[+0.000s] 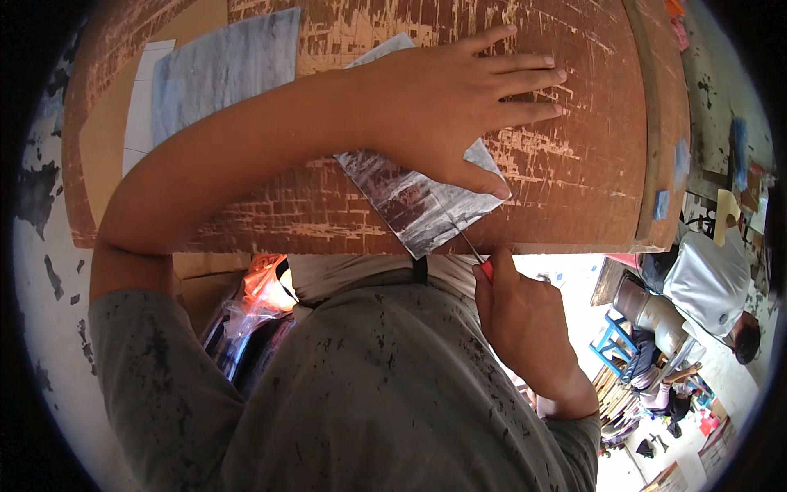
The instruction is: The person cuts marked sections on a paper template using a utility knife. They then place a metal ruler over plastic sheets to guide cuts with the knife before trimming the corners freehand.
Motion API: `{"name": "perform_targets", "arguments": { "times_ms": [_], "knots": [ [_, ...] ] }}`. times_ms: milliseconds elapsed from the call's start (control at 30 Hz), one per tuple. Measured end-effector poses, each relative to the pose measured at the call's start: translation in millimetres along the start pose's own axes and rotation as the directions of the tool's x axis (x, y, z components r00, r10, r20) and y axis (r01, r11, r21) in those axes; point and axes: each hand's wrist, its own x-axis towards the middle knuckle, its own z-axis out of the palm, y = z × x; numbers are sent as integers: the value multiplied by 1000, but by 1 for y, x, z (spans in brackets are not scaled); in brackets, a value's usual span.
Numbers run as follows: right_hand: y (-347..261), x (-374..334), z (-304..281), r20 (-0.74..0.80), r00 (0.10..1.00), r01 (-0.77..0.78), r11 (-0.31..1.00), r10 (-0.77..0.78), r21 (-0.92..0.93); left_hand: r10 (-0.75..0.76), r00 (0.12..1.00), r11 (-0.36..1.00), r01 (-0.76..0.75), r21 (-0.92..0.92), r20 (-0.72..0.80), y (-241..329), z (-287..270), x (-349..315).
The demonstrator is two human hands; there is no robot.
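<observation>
Scarred brown cutting table (574, 164), silvery sheet (418, 201) at its near edge, left hand (459, 98) flat on it, fingers spread, right hand (525, 320) at five o'clock, closed around red-handled blade (479, 258), grey sheet (221, 70) at ten o'clock.

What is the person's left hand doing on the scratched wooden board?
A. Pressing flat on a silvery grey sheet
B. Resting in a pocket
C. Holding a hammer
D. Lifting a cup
A: the left hand lies spread, palm down, on the silvery grey sheet on the wooden board, while the right hand grips a thin red-handled blade at the sheet's lower edge.
</observation>
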Motion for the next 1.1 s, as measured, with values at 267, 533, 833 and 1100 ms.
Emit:
{"name": "perform_targets", "arguments": {
  "times_ms": [267,533,833,1100],
  "knots": [
    [-2,-5,0,58,986,-164,982,159,94,0,1000,1000,0,-25,1,0,2,2],
    [-10,-5,-17,13,997,-76,993,75,86,-18,1000,1000,18,-5,8,1,5,-2],
    [-21,18,-8,-56,993,-98,983,108,157,-16,1000,999,17,-32,7,1,5,-1],
    [-21,20,-11,-21,995,-96,985,100,142,-23,1000,1000,23,0,5,2,6,0]
  ]
}}
